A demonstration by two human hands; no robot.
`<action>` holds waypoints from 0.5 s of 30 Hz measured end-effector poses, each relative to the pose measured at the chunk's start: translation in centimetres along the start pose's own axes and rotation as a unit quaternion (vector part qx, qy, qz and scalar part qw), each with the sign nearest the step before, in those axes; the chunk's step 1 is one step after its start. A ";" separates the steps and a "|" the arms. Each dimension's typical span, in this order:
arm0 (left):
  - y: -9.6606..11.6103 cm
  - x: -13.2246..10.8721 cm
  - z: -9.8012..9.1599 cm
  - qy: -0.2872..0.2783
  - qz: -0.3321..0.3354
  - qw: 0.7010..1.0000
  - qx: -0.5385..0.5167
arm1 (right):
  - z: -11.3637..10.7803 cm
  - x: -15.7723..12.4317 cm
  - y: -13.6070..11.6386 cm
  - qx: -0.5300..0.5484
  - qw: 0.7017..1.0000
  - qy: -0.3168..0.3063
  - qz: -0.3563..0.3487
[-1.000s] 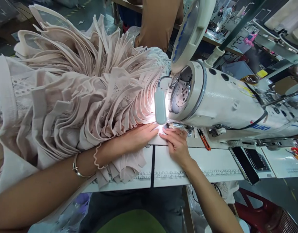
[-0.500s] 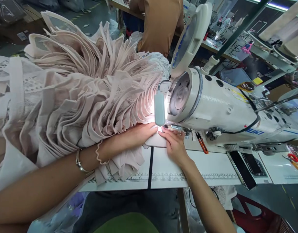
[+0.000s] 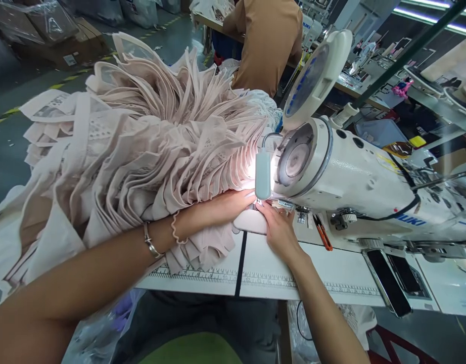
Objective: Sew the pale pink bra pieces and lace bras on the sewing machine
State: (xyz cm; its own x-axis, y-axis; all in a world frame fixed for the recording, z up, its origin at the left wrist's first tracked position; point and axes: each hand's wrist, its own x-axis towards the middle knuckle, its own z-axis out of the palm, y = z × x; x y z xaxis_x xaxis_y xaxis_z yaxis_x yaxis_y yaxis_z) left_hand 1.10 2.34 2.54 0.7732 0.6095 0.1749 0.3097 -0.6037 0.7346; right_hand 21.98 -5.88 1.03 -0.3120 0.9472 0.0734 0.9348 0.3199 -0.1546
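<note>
A big heap of pale pink fabric pieces (image 3: 142, 146) lies on the left of the white sewing table (image 3: 271, 268). My left hand (image 3: 227, 205) lies flat, fingers stretched, on the pink fabric just left of the needle area. My right hand (image 3: 280, 230) presses flat on the small piece of fabric (image 3: 250, 222) under the presser foot, fingers extended toward the needle. The white sewing machine (image 3: 354, 177) stands to the right, its small lamp (image 3: 262, 176) lit above my fingertips.
Orange thread snips (image 3: 323, 233) lie beside the machine base. A black phone (image 3: 388, 275) rests on the table at right. A person in a brown top (image 3: 269, 40) sits at another table behind. A ruler strip (image 3: 202, 275) runs along the table's front edge.
The view has shifted right and down a little. Both hands stay flat by the needle, having crept slightly toward the machine with the fabric.
</note>
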 end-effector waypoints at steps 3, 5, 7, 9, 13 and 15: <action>0.3 0.2 -0.4 0.009 -0.024 0.999 -0.025 | 0.0 0.1 -0.1 -0.011 1.000 -0.019 0.018; 0.6 0.3 -0.7 0.010 -0.032 0.999 -0.037 | -0.1 0.2 -0.1 -0.010 0.999 -0.029 0.031; 0.9 0.3 -1.1 0.003 -0.037 0.998 -0.048 | -0.1 0.3 -0.2 -0.006 0.999 -0.034 0.039; 1.0 0.2 -1.1 -0.006 -0.046 0.998 -0.035 | -0.1 0.5 -0.3 -0.005 0.998 -0.035 0.048; 0.6 0.0 0.0 0.030 -0.041 0.993 0.108 | -0.3 1.1 -0.7 -0.049 0.994 -0.022 0.098; 0.4 -0.2 1.0 0.052 -0.008 0.974 0.219 | -0.6 1.6 -0.9 -0.076 0.989 -0.032 0.124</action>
State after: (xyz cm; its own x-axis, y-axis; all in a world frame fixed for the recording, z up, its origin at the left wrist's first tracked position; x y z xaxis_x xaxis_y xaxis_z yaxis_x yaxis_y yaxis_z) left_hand 1.61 1.50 2.18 0.7132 0.6556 0.2482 0.5450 -0.7412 0.3919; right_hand 20.72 -4.71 1.93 -0.0765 0.9970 -0.0105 0.9970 0.0764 -0.0104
